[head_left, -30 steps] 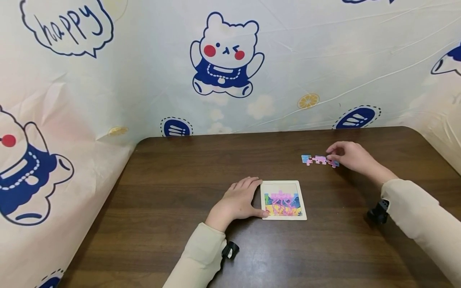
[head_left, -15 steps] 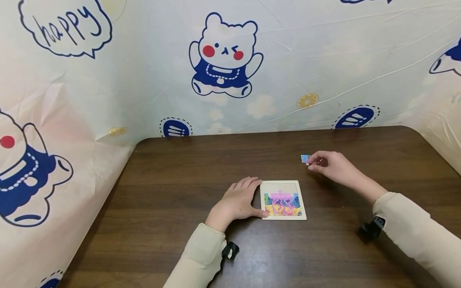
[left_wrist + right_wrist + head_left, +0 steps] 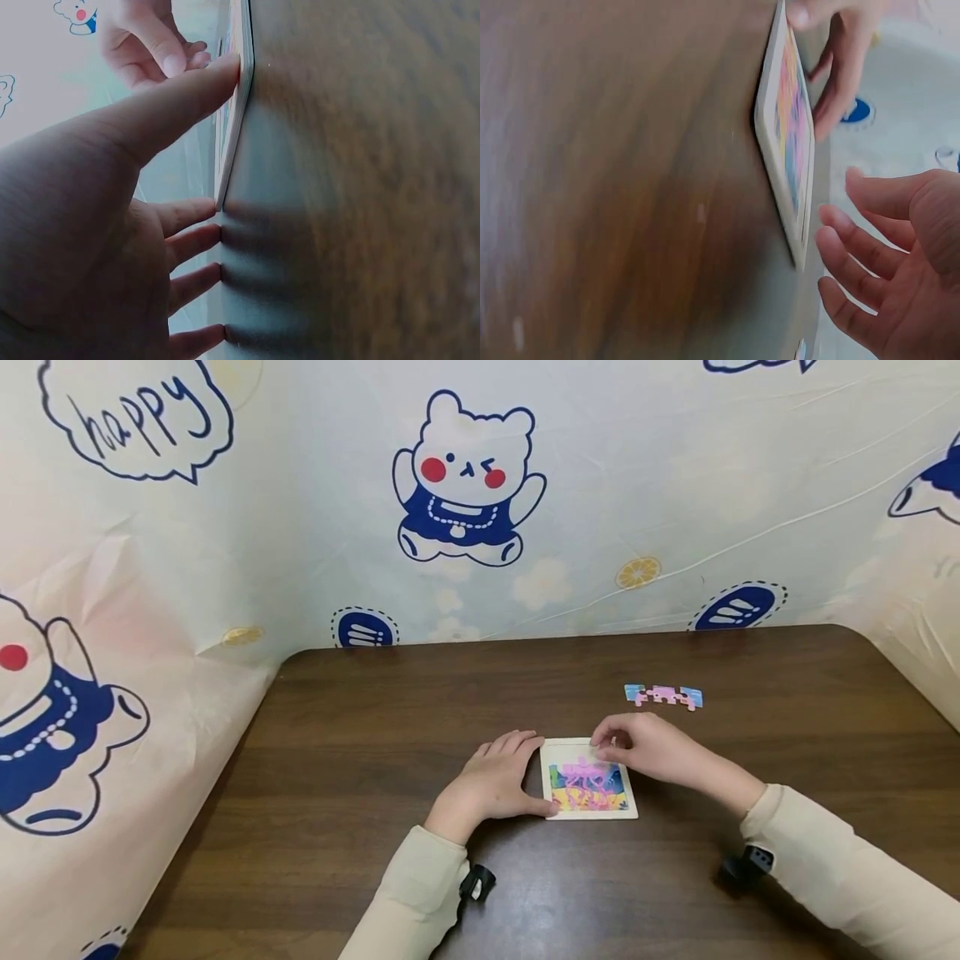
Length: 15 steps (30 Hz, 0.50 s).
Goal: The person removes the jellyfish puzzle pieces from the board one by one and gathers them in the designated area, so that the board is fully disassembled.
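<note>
My left hand (image 3: 491, 781) lies at the left side of a white-framed jigsaw puzzle (image 3: 632, 806). Its thumb rests on the near left corner, and its straight fingers are spread along the left edge. The puzzle's lower part shows a pink, blue and yellow picture; a pale strip of the tray is bare at the far side. My right hand (image 3: 648, 745) hovers over the far right corner, fingers loosely bent. In the right wrist view, a gap shows between its thumb and fingertips (image 3: 832, 217), with nothing seen between them. Pink and blue jigsaw pieces (image 3: 663, 694) lie in a row beyond it.
The brown wooden table (image 3: 360, 735) carries the puzzle and the loose pieces. A printed cloth backdrop (image 3: 585, 485) with bear drawings stands behind the table and at its sides. Dark wrist cameras (image 3: 477, 882) sit on both sleeves.
My right hand has moved from the row of loose pieces leftward and nearer, over the puzzle's far right corner. The row is uncovered again. My left hand has stayed in place.
</note>
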Motion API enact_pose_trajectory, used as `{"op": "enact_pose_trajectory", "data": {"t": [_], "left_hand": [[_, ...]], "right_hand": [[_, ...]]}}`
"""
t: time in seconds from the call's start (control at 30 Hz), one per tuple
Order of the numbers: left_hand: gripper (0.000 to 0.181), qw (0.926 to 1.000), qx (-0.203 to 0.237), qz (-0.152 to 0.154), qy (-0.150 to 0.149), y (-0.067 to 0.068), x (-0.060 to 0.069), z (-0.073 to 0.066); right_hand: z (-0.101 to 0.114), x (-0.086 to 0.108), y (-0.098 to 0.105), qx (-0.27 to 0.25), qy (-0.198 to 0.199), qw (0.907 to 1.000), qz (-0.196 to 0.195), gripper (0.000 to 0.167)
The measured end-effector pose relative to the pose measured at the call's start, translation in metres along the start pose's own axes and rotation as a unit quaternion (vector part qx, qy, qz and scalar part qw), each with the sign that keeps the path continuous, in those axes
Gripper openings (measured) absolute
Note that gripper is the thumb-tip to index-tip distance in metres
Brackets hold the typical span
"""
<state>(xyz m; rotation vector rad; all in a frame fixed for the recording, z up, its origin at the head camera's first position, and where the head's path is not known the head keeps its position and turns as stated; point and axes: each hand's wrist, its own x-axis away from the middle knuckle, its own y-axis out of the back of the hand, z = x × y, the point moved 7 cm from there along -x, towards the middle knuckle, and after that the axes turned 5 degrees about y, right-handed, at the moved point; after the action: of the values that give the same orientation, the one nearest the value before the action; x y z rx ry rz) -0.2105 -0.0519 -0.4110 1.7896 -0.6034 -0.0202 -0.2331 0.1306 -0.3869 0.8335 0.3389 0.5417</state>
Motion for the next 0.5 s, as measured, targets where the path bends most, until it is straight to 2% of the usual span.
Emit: {"op": "enact_pose_trajectory", "data": {"t": [0.23, 0.5], "left_hand": [[0.092, 0.9999, -0.016, -0.001, 0.000, -0.001, -0.001, -0.001], [0.090, 1.0000, -0.002, -0.002, 0.002, -0.002, 0.000, -0.001]], "right_hand": [[0.019, -0.007, -0.017, 0.003, 0.013, 0.9996, 0.023, 0.011], [0.024, -0.016, -0.029, -0.006, 0.007, 0.9991, 0.041, 0.016]]}}
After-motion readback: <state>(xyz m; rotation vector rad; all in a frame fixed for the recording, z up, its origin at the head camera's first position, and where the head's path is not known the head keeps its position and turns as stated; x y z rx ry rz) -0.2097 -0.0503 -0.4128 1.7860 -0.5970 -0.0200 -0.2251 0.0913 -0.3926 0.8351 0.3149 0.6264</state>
